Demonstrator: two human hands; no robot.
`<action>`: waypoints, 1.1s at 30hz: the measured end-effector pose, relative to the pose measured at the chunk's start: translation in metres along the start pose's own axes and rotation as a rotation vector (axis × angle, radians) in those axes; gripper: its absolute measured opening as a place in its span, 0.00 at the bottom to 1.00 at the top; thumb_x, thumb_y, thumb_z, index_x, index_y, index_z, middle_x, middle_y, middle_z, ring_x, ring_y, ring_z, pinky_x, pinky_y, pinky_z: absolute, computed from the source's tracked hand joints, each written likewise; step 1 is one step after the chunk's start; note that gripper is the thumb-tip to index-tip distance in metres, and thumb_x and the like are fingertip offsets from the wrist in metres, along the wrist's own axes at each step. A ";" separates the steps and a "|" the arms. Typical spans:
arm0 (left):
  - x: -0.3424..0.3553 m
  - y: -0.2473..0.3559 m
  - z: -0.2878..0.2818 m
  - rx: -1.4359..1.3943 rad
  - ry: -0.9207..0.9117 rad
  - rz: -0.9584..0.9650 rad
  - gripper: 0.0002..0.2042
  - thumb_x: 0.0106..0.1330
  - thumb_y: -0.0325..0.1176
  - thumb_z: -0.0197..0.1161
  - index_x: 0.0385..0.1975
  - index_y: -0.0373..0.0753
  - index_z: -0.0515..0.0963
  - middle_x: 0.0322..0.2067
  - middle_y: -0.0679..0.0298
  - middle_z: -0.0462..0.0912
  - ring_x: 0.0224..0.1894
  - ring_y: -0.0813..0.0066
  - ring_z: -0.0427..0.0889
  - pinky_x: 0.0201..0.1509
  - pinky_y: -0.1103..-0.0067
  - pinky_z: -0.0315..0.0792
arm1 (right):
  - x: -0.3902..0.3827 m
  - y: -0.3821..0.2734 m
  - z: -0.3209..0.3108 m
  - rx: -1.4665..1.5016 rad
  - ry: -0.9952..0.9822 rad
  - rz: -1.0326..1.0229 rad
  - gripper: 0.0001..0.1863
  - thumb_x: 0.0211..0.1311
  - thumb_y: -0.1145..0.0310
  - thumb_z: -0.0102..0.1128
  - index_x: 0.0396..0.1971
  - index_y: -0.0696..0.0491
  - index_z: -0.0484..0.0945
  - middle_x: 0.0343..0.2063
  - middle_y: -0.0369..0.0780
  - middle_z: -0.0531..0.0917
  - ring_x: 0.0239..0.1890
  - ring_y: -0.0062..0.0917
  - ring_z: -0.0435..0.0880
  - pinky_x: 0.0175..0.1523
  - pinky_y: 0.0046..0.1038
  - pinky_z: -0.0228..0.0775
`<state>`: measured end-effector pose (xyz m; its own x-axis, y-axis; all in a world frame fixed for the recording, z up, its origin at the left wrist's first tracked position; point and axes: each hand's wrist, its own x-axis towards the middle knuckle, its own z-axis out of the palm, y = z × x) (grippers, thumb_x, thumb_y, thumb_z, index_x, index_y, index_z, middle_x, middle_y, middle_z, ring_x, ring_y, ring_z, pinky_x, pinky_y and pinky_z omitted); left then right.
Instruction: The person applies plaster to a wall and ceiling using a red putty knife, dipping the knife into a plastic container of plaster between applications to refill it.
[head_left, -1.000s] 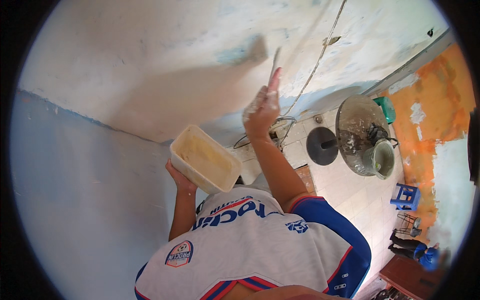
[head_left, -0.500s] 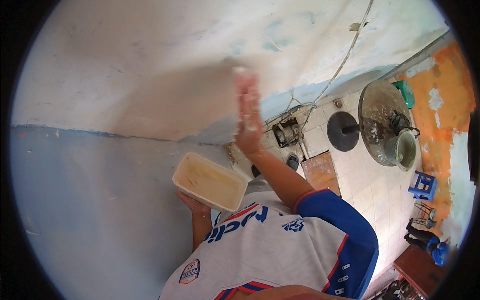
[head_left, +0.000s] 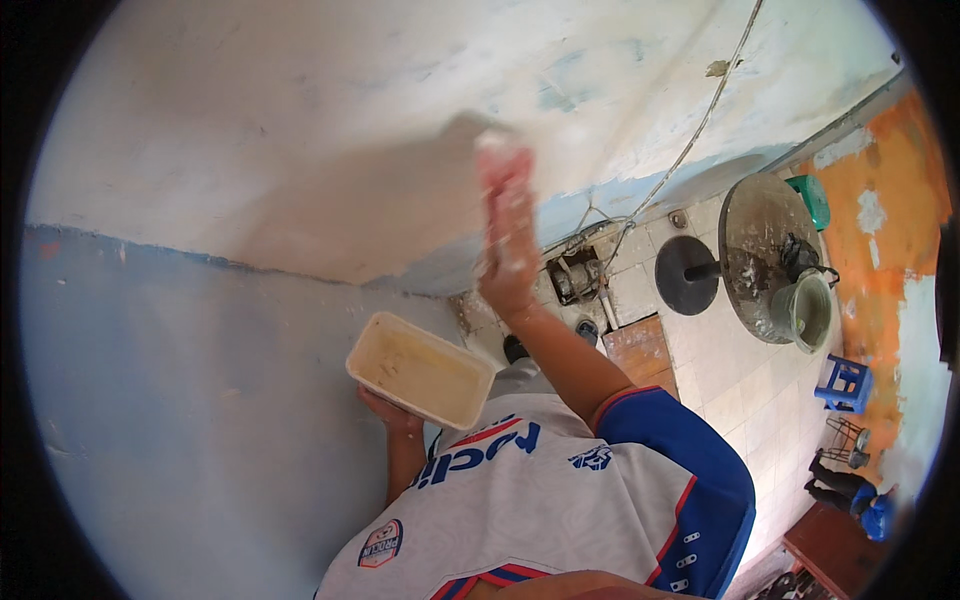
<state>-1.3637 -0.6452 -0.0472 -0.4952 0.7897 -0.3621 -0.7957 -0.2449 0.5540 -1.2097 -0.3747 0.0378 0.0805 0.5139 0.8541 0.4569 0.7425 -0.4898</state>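
My left hand (head_left: 388, 405) grips a white rectangular plastic container (head_left: 420, 370) from below and the side; the container has pale residue inside. My right hand (head_left: 508, 230) is raised in front of the off-white wall (head_left: 300, 90), smeared by motion and spotted with white material; I cannot make out its fingers or anything in them. A shadow falls on the wall around it. A blue wall section (head_left: 170, 380) is at my left, beside the container.
A cord (head_left: 690, 140) runs along the wall. On the tiled floor (head_left: 730, 400) are an opening (head_left: 575, 280), a wooden board (head_left: 640, 345), round tabletop (head_left: 750, 230), black disc (head_left: 680, 280), bucket (head_left: 805, 310) and blue stool (head_left: 842, 385). A person (head_left: 860, 500) is at the lower right.
From a second ago my right hand has moved slightly left and blurred; the thin tool seen in it then cannot be made out. The container has shifted lower in view.
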 end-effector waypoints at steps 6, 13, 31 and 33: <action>0.015 -0.001 -0.019 0.041 -0.013 -0.062 0.35 0.74 0.63 0.38 0.70 0.45 0.68 0.66 0.60 0.74 0.66 0.57 0.75 0.67 0.61 0.73 | 0.029 0.010 0.035 -0.140 0.055 0.000 0.26 0.64 0.78 0.56 0.63 0.60 0.77 0.67 0.53 0.75 0.71 0.52 0.71 0.75 0.51 0.61; 0.005 -0.004 0.001 0.006 0.053 -0.049 0.35 0.73 0.62 0.39 0.69 0.44 0.69 0.66 0.60 0.74 0.66 0.57 0.75 0.67 0.61 0.73 | -0.046 0.004 -0.009 -0.085 -0.213 -0.007 0.26 0.74 0.71 0.47 0.71 0.56 0.70 0.71 0.47 0.72 0.75 0.46 0.66 0.79 0.48 0.54; 0.006 -0.003 0.006 0.023 0.078 -0.063 0.34 0.74 0.61 0.39 0.69 0.44 0.69 0.67 0.60 0.73 0.67 0.57 0.74 0.67 0.61 0.73 | -0.027 0.024 -0.018 0.052 0.050 0.081 0.24 0.74 0.76 0.50 0.68 0.59 0.72 0.66 0.48 0.77 0.71 0.48 0.71 0.69 0.47 0.72; 0.001 -0.004 0.004 0.034 0.080 -0.072 0.34 0.74 0.62 0.39 0.70 0.44 0.68 0.67 0.60 0.73 0.67 0.56 0.73 0.68 0.60 0.72 | 0.024 0.031 -0.027 0.035 0.219 0.083 0.24 0.73 0.75 0.49 0.68 0.59 0.72 0.65 0.47 0.78 0.70 0.48 0.73 0.69 0.46 0.72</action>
<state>-1.3594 -0.6407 -0.0467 -0.4645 0.7566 -0.4602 -0.8186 -0.1686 0.5490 -1.1698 -0.3510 0.0480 0.3089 0.4713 0.8261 0.4102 0.7176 -0.5628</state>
